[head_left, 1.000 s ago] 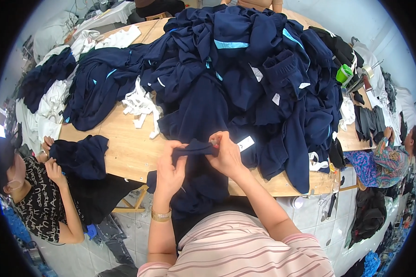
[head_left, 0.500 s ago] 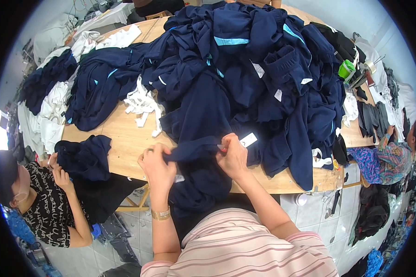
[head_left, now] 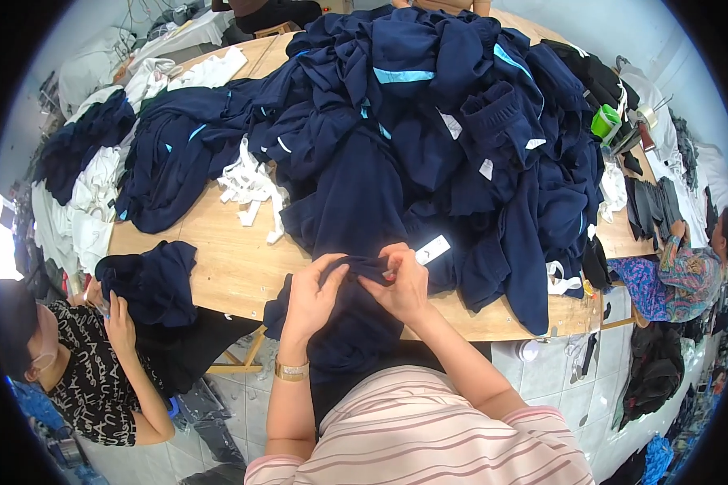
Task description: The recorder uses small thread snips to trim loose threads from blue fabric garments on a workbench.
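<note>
Both my hands are at the near edge of the table, working on a dark navy garment (head_left: 352, 311) that hangs over the edge toward my lap. My left hand (head_left: 311, 295) pinches a gathered edge of the cloth between thumb and fingers. Close beside it, my right hand (head_left: 402, 283) is closed on the same edge. A small metallic bit with a touch of red shows in the right fingers, too small to name. A white tag (head_left: 433, 250) lies just beyond that hand. Behind rises a large heap of navy garments (head_left: 461, 162) with light-blue trim.
White fabric strips (head_left: 248, 179) lie left of the heap on the wooden table (head_left: 218, 271). At the left, a co-worker (head_left: 89, 364) handles another navy garment (head_left: 150, 283). Another person (head_left: 687, 283) sits at the right. A green cup (head_left: 606, 120) stands at the far right.
My left hand has moved right and closer to my right hand, so the stretched edge is now bunched between them. The co-worker at the left has shifted slightly.
</note>
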Action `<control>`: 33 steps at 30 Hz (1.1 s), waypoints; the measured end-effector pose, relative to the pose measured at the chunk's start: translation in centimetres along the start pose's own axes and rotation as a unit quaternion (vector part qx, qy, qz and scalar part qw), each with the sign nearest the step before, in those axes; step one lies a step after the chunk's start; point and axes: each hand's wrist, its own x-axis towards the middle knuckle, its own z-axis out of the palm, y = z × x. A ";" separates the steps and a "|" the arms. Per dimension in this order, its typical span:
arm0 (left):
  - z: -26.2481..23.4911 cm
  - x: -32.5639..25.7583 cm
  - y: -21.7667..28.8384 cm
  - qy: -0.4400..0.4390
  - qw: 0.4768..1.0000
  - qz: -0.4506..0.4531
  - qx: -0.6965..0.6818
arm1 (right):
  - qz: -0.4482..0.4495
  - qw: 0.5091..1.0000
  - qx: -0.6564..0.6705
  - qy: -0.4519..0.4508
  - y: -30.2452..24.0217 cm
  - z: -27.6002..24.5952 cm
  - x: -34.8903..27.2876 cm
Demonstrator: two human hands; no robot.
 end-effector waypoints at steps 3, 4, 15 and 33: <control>-0.1 -0.1 -1.3 -0.021 0.986 -0.065 -0.155 | 0.004 1.000 0.010 0.003 -0.1 0.1 -0.4; -0.2 0.0 -1.4 -0.034 0.959 -0.115 -0.258 | 0.001 1.000 0.011 0.009 -0.1 0.2 -0.5; -0.9 0.5 -1.3 -0.059 0.922 -0.135 -0.358 | -0.142 0.988 0.055 0.015 -1.2 0.6 -0.6; -1.2 -0.1 2.7 -0.044 0.996 0.056 0.051 | 0.137 0.971 0.198 -0.018 0.1 -0.4 0.2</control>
